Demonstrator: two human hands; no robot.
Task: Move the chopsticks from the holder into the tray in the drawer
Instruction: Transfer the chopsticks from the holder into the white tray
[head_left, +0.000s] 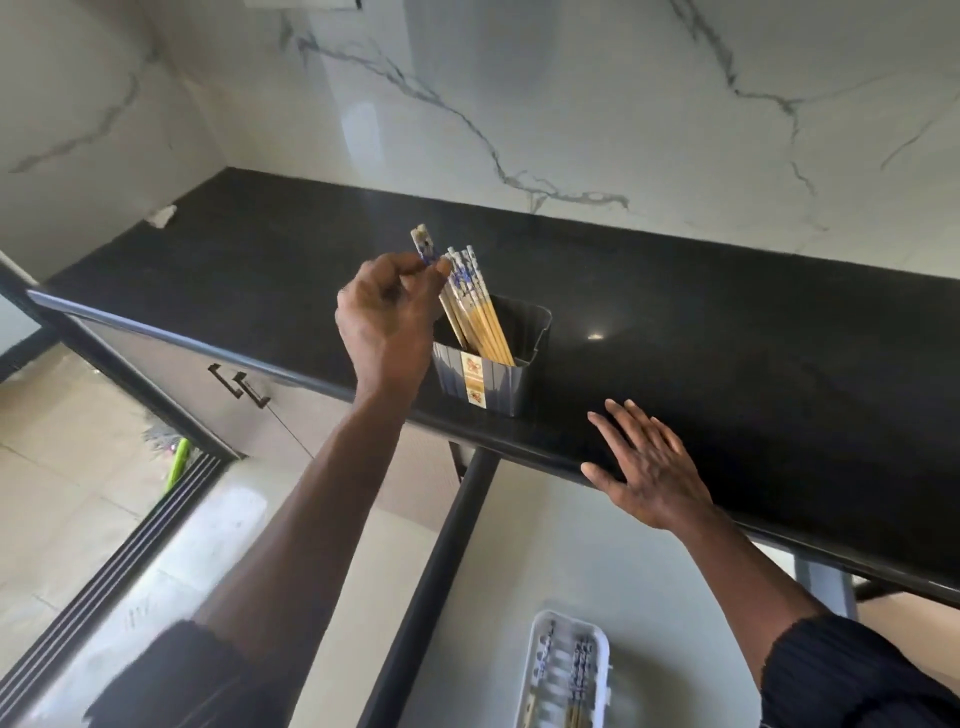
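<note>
Left hand pinching chopsticks at the holder

The left hand (387, 317) grips the patterned tops of chopsticks (470, 306) standing tilted in the dark holder (493, 376) on the black counter (727, 338). The right hand (647, 467) lies flat and spread on the counter's edge. Below, the white tray (566, 675) in the open drawer (519, 545) already holds chopsticks.

The setting is a home kitchen, indicated by a black stone bench (675, 322) against a white veined marble wall (519, 104), cabinet doors with bar handles (240, 385) below, an open drawer (519, 545), and, apparently, a tiled floor (62, 467).
</note>
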